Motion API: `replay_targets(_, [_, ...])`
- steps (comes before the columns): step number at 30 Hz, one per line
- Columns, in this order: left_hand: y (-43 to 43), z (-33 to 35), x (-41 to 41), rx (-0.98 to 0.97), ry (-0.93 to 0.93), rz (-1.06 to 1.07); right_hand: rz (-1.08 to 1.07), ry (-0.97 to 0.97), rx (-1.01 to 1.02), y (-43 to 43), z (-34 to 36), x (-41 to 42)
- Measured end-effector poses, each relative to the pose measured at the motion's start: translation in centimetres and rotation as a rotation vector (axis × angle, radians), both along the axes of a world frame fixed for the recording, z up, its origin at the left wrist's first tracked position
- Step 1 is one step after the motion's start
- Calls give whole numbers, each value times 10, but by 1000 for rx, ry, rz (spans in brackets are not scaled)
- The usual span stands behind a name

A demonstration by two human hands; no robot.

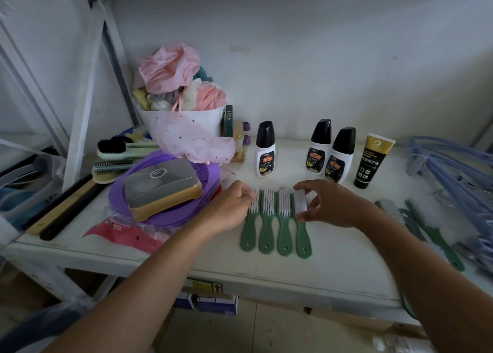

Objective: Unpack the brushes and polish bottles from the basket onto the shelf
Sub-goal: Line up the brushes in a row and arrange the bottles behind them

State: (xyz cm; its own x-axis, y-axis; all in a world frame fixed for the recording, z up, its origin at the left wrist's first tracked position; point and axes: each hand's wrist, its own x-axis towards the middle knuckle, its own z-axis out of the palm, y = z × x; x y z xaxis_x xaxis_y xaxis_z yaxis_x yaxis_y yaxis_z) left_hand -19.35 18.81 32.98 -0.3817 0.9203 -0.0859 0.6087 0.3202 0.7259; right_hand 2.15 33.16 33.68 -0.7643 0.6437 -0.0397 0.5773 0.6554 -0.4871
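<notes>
Left hand (234, 206) touches, right hand (329, 206) pinches green-handled, white-bristled brushes (266, 224).

Green-handled white-bristled brushes (276, 220), white black-capped polish bottles (317, 150), black-gold tube (372, 163), purple lid (170, 192)

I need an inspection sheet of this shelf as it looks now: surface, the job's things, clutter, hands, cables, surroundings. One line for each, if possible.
Surface: white shelf, partly covered, bare at the front.
Job's things: four green brushes lie side by side, handles toward the person; three polish bottles and one black tube stand upright behind them.
Clutter: purple container with a grey box on it, white tub of bath sponges, blue hangers at the right.
Hands: left hand touches the leftmost brush at its head, grip unclear; right hand pinches the rightmost brush at its head.
Cables: nothing seen.
Surroundings: white wall behind, cartons under the shelf.
</notes>
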Motion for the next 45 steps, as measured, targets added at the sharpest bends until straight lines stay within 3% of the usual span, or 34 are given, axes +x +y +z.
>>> replay_targets(9, [4, -8, -5, -6, -44, 17, -2, -32, -22, -6, 10, 5])
replay_targets(15, [1, -6, -4, -23, -44, 20, -125, 12, 53, 13, 26, 49])
replay_targets(21, [0, -1, -2, -42, -17, 9, -193, -166, 81, 20, 31, 99])
replay_targets(35, [0, 1, 2, -52, 27, 5, -99, -397, 0, -3, 29, 143])
replay_targets(45, [1, 0, 5, -39, 29, -5, -107, -156, 54, -5, 11, 100])
